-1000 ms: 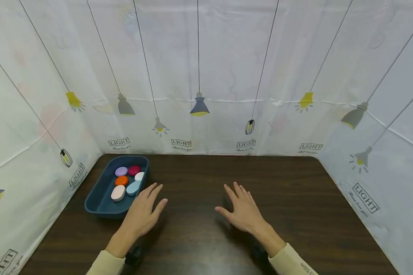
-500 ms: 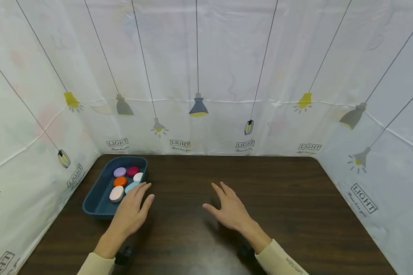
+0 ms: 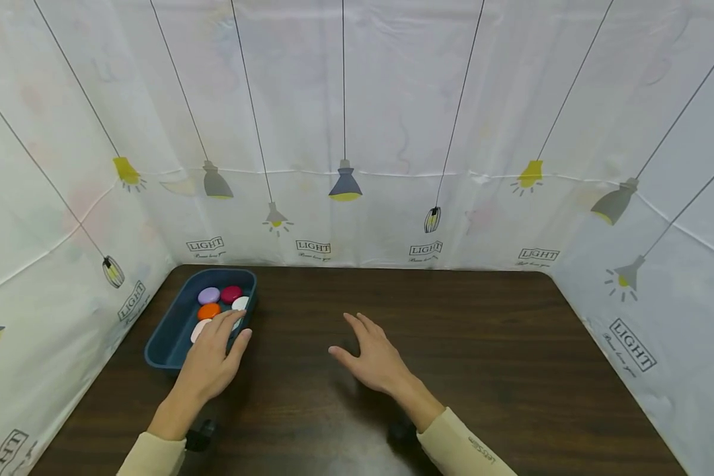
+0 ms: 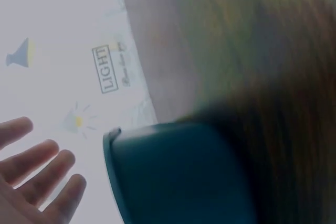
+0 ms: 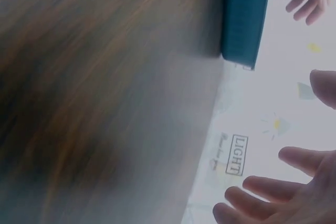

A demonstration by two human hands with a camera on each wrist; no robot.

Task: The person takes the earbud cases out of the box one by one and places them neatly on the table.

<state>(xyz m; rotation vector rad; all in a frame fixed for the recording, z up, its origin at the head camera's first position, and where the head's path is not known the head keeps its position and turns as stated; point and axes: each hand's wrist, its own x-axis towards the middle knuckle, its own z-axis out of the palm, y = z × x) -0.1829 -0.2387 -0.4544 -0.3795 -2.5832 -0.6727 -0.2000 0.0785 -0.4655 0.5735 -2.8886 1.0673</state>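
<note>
Dark blue and smooth-sided, a rectangular tray [image 3: 175, 340] sits at the far left of the desk [image 3: 464, 344], just inside the edge. Rounded pieces lie in it: a lilac piece [image 3: 209, 295] towards the back with a crimson piece [image 3: 231, 294] to its right, an orange piece [image 3: 209, 311] just in front of the lilac one, a white piece [image 3: 240, 303] near the right wall, and a pale pink piece [image 3: 199, 330] partly covered by fingers. The left hand [image 3: 211, 360] hangs over the tray's near right corner, apart from its rim as the right wrist view shows; its grip is loose and holds nothing, the fingers reaching forward and the thumb held away from them. What lies under that hand cannot be made out. The right hand [image 3: 375, 357] is over the middle of the desk, well clear of the tray, its grip likewise slack around nothing, fingers stretched forward and thumb pointing leftward, with a shadow on the brown wood-grain surface below. Pale yellow sleeves [image 3: 464, 446] cover both forearms. Behind the desk and along its sides hangs a white cloth [image 3: 393, 79] printed with lamps on long cords and the word LIGHT.
</note>
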